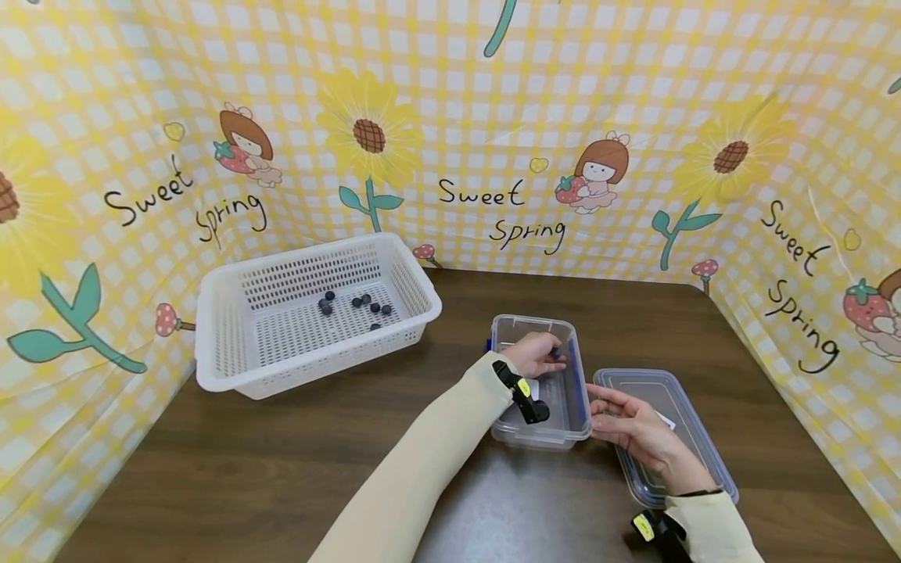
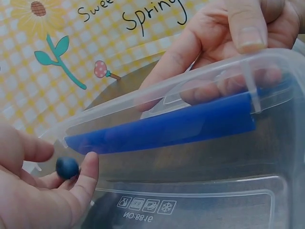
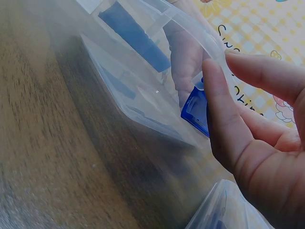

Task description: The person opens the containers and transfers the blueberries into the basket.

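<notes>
My left hand (image 1: 536, 353) is inside a clear plastic food box (image 1: 542, 434) with blue side latches. Its fingertips and thumb hold a dark blueberry (image 2: 67, 168) low beside the box wall. Outside the box's right side is my right hand (image 1: 637, 434), its thumb (image 3: 220, 102) and fingers fairly straight and touching the rim near a blue latch (image 3: 195, 110). Below that hand the box's clear lid (image 1: 693, 426) lies flat on the table. The left wrist partly covers the box's inside in the head view.
A white perforated basket (image 1: 225, 383) stands at the back left, with several blueberries (image 1: 357, 303) scattered on its bottom. Both it and the box are on a dark wood table (image 1: 296, 453). A yellow checked cloth (image 1: 464, 141) rises behind and along both sides.
</notes>
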Demonstrator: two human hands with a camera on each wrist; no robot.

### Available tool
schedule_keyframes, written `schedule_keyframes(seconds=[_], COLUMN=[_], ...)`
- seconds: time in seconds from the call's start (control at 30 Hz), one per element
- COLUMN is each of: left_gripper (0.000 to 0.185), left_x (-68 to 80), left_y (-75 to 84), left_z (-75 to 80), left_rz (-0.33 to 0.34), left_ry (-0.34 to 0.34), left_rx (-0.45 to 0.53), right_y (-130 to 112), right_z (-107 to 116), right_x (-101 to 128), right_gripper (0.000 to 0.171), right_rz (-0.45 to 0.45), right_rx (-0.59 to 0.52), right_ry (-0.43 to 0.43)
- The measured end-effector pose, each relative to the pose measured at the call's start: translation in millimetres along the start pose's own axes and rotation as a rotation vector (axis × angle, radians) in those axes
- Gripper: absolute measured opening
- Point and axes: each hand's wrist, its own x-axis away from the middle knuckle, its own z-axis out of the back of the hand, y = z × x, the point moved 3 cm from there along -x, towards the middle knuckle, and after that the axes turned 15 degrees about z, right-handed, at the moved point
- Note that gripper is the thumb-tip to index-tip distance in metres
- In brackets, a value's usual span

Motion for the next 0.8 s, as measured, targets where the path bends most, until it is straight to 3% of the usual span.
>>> schedule_keyframes(seconds=[0.23,0.3,0.37,0.53,0.6,0.7,0.8], left_gripper=[0.016,0.019,0.019,0.025,0.028,0.031,0.034], left_x=[-3.8,2.0,24.7,117.1,141.7,162.9,172.1], left_y=[3.0,6.3,11.0,25.5,30.1,35.4,40.4], left_z=[1.5,2.6,0.7,-11.7,-14.8,-17.7,-18.2], left_rz=[0.029,0.048,0.054,0.063,0.059,0.069,0.069], left_ry=[-0.023,-0.032,-0.046,-0.040,-0.067,-0.127,-0.199], left_rx=[-0.014,-0.019,-0.030,-0.080,-0.102,-0.138,-0.201], right_y=[-1.0,-1.1,-1.0,-0.1,0.5,0.4,-0.4], right_z=[-0.9,-1.0,-1.2,-1.7,-2.0,-2.6,-3.4], right_x=[-1.3,-1.7,-1.9,-0.9,-0.3,0.1,0.0], right_gripper=[0.048,0.047,0.047,0.046,0.046,0.046,0.046], right_rz=[0.003,0.003,0.000,-0.008,-0.010,-0.011,-0.005], right_rx=[-0.001,0.003,0.008,0.015,0.016,0.018,0.012], right_ry=[0.000,0.001,0.004,0.012,0.013,0.013,0.012])
